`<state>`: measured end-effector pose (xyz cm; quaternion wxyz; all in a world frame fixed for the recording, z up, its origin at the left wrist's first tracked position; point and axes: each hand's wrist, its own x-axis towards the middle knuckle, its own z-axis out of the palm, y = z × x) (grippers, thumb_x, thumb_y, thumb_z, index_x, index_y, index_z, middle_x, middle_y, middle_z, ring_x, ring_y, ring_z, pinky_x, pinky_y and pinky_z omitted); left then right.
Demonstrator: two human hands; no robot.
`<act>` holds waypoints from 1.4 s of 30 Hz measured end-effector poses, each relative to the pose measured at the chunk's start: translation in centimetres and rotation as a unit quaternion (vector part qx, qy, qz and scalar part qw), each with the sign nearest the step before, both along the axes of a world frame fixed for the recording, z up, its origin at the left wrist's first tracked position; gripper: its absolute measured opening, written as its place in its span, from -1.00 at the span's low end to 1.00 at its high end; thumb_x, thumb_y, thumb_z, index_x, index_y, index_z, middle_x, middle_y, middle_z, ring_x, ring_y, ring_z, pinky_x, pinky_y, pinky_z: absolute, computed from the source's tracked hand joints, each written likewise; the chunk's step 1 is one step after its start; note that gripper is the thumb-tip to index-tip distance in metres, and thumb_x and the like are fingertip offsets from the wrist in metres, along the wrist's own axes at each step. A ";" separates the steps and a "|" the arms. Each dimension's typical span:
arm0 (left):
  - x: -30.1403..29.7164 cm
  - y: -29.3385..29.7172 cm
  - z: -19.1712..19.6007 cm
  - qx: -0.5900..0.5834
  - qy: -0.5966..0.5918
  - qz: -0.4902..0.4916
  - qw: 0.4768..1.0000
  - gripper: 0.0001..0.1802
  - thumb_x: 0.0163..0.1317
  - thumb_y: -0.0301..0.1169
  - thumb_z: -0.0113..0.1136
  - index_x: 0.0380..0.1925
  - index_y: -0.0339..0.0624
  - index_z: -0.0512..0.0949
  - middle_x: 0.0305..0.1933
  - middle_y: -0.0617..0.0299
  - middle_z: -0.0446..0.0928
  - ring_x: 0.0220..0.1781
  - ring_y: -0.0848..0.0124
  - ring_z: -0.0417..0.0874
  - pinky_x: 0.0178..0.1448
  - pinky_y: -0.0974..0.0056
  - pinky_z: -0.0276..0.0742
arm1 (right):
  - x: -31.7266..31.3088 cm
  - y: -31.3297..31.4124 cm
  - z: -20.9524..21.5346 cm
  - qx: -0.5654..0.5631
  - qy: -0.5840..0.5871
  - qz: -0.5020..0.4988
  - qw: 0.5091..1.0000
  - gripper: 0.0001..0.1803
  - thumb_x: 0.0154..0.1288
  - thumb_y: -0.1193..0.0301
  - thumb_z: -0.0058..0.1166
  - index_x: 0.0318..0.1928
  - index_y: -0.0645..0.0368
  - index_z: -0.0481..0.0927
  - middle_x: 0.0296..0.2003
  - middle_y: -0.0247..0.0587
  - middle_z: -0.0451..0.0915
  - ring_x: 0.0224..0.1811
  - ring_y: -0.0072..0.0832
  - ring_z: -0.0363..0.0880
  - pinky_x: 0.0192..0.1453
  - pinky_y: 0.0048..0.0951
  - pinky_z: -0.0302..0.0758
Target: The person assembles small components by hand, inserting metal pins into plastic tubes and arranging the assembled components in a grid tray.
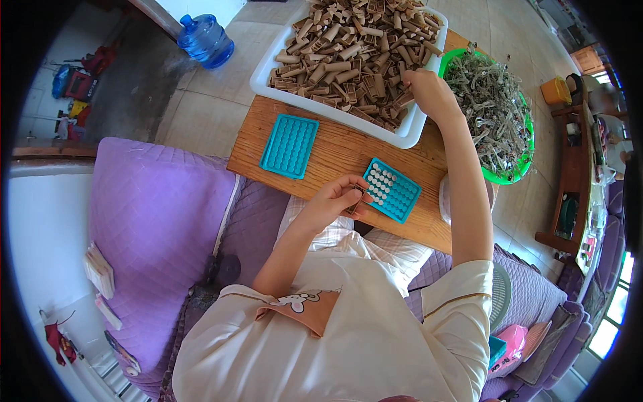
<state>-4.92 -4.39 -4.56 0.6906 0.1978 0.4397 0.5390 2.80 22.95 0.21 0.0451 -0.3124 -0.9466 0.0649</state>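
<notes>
Nearest the lens, at frame centre, left hand (pixel 333 199) pinches a small brown tube (pixel 357 195) at the edge of a teal grid (pixel 392 190), about half filled with white-tipped tubes. Left of it, a second grid (pixel 289 146) lies empty. Right hand (pixel 429 90), fingers curled, reaches into the white tray (pixel 264 79) of tubes, upper centre; whether it grips one cannot be told.

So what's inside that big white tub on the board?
The white tub is heaped with short brown tubes, piled many deep. The right hand reaches into them at the near corner. The tub's bottom is covered by the pile.
</notes>
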 end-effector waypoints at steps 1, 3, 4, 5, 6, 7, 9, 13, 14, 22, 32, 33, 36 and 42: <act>0.0 0.0 0.0 0.000 0.000 0.000 1.000 -0.81 0.20 -0.38 -0.10 -0.18 -0.11 0.35 -0.30 0.24 0.49 -0.41 0.55 0.54 -0.36 0.48 0.46 | 0.1 -0.2 0.3 0.000 0.003 0.004 1.000 -0.78 -0.01 0.62 -0.18 -0.33 0.19 0.48 -0.39 -0.04 0.48 -0.30 -0.16 0.48 -0.23 -0.30 0.41; 0.0 0.0 0.1 0.003 0.003 0.006 1.000 -0.81 0.21 -0.39 -0.11 -0.18 -0.12 0.35 -0.28 0.23 0.49 -0.40 0.54 0.54 -0.37 0.47 0.47 | 0.4 -0.4 0.5 0.001 0.005 0.006 1.000 -0.77 -0.01 0.63 -0.18 -0.30 0.20 0.48 -0.40 -0.05 0.48 -0.30 -0.16 0.48 -0.22 -0.30 0.41; 0.1 0.0 0.1 0.003 0.002 0.005 1.000 -0.81 0.21 -0.39 -0.11 -0.18 -0.12 0.35 -0.28 0.23 0.49 -0.40 0.54 0.54 -0.37 0.47 0.47 | 0.6 -0.4 0.5 -0.004 0.039 0.013 0.999 -0.75 -0.01 0.65 -0.20 -0.28 0.22 0.47 -0.41 -0.06 0.48 -0.31 -0.19 0.50 -0.24 -0.32 0.42; 0.1 0.1 0.2 0.007 -0.007 0.019 1.000 -0.81 0.21 -0.38 -0.11 -0.18 -0.12 0.35 -0.28 0.22 0.49 -0.40 0.53 0.55 -0.36 0.47 0.48 | 0.7 -0.5 0.5 -0.009 0.073 0.021 0.997 -0.73 0.00 0.66 -0.21 -0.25 0.23 0.46 -0.43 -0.07 0.48 -0.32 -0.21 0.51 -0.25 -0.33 0.42; 0.2 0.1 0.2 0.011 -0.017 0.031 0.999 -0.80 0.21 -0.36 -0.10 -0.18 -0.13 0.35 -0.28 0.21 0.49 -0.39 0.52 0.55 -0.36 0.47 0.49 | 0.9 -0.7 0.5 -0.009 0.073 0.020 0.997 -0.73 0.00 0.66 -0.21 -0.25 0.23 0.46 -0.43 -0.07 0.48 -0.32 -0.21 0.51 -0.25 -0.33 0.42; 0.3 0.2 0.3 0.011 -0.017 0.031 0.999 -0.80 0.21 -0.36 -0.10 -0.18 -0.13 0.35 -0.28 0.21 0.49 -0.39 0.52 0.55 -0.36 0.47 0.49 | 1.1 -1.0 0.4 -0.054 0.139 0.029 0.988 -0.71 0.00 0.68 -0.22 -0.23 0.24 0.46 -0.44 -0.07 0.48 -0.34 -0.26 0.52 -0.27 -0.35 0.43; 0.8 0.6 0.4 0.000 -0.065 0.093 0.994 -0.78 0.21 -0.33 -0.08 -0.17 -0.13 0.34 -0.27 0.20 0.49 -0.38 0.50 0.55 -0.33 0.45 0.52 | 1.6 -2.3 0.9 -0.097 0.203 0.036 0.974 -0.69 0.00 0.70 -0.23 -0.21 0.26 0.45 -0.45 -0.07 0.47 -0.37 -0.30 0.54 -0.29 -0.37 0.44; 2.1 1.9 1.2 -0.006 -0.188 0.176 0.966 -0.76 0.21 -0.32 -0.07 -0.15 -0.14 0.33 -0.27 0.19 0.49 -0.39 0.47 0.56 -0.31 0.44 0.54 | 1.1 -9.1 2.5 -0.131 0.310 0.068 0.939 -0.64 -0.04 0.76 -0.26 -0.23 0.22 0.47 -0.45 -0.11 0.44 -0.41 -0.33 0.52 -0.35 -0.43 0.44; 2.4 2.4 1.3 -0.011 -0.246 0.212 0.946 -0.78 0.22 -0.32 -0.08 -0.17 -0.12 0.34 -0.24 0.20 0.48 -0.35 0.48 0.55 -0.31 0.44 0.53 | 0.9 -11.1 2.4 -0.106 0.341 0.080 0.930 -0.65 -0.07 0.76 -0.22 -0.24 0.21 0.48 -0.45 -0.14 0.43 -0.41 -0.32 0.49 -0.35 -0.44 0.43; 2.7 3.5 -0.1 0.095 -0.414 0.238 0.874 -0.84 0.20 -0.28 -0.06 -0.26 -0.04 0.38 -0.22 0.27 0.44 -0.12 0.46 0.41 -0.04 0.34 0.37 | 1.6 -19.4 -1.4 -0.006 0.403 0.125 0.907 -0.73 -0.28 0.55 0.05 -0.40 0.14 0.50 -0.43 -0.29 0.41 -0.36 -0.36 0.34 -0.31 -0.43 0.34; 2.9 4.2 -1.9 -0.044 -0.327 0.304 0.894 -0.83 0.21 -0.30 -0.06 -0.26 -0.10 0.35 -0.25 0.24 0.45 -0.27 0.46 0.48 -0.17 0.41 0.49 | 4.5 -24.0 -4.2 -0.142 0.416 -0.085 0.894 -0.73 -0.08 0.67 -0.02 -0.27 0.23 0.53 -0.36 -0.19 0.38 -0.41 -0.37 0.43 -0.33 -0.43 0.41; 2.7 4.2 -2.5 -0.014 -0.302 0.303 0.903 -0.83 0.21 -0.30 -0.06 -0.24 -0.09 0.34 -0.25 0.24 0.45 -0.27 0.46 0.48 -0.18 0.41 0.49 | 4.8 -24.1 -3.9 -0.139 0.416 -0.088 0.894 -0.73 -0.08 0.67 -0.02 -0.27 0.23 0.53 -0.36 -0.19 0.38 -0.41 -0.37 0.43 -0.33 -0.43 0.41; 2.5 4.5 -1.1 0.000 -0.231 0.351 0.908 -0.82 0.21 -0.31 -0.06 -0.22 -0.07 0.33 -0.23 0.24 0.46 -0.26 0.47 0.49 -0.19 0.41 0.50 | 5.9 -23.8 -2.4 -0.257 0.409 -0.082 0.872 -0.71 -0.01 0.62 -0.05 -0.18 0.31 0.47 -0.30 -0.08 0.42 -0.41 -0.30 0.48 -0.29 -0.40 0.44; 2.3 5.1 1.2 0.056 -0.096 0.380 0.918 -0.80 0.22 -0.36 -0.08 -0.15 -0.05 0.30 -0.17 0.20 0.44 -0.28 0.45 0.52 -0.22 0.38 0.51 | 6.1 -25.0 -2.9 -0.472 0.453 -0.186 0.733 -0.73 0.06 0.54 0.05 -0.19 0.37 0.44 -0.34 -0.11 0.50 -0.29 -0.48 0.53 -0.20 -0.52 0.47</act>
